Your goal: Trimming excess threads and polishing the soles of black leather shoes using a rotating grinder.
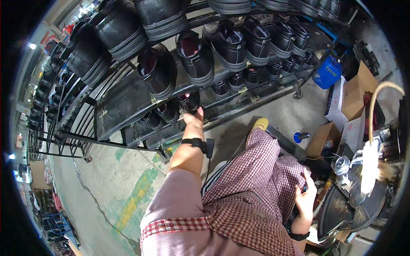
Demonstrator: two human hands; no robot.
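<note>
My left hand [194, 119] reaches out to the lower shelf of a shoe rack. Its thumb and fingers are spread at the heel of a black shoe [189, 101] with a reddish lining; whether they touch it I cannot tell. To the left of that shoe stand more black shoes [168, 112] on the same shelf. Close to my right knee, my right hand [305, 197] is curled round a small dark-blue thing [305, 187], mostly hidden by the fingers, so its kind does not show.
Black shoes [195, 59] fill the tiers of the metal rack [124, 102] ahead. To the right are a blue drum [328, 72], cardboard boxes [358, 91], a blue spool-like item [301, 136] on the floor, and a machine with a bright lamp [370, 166] beside my right arm.
</note>
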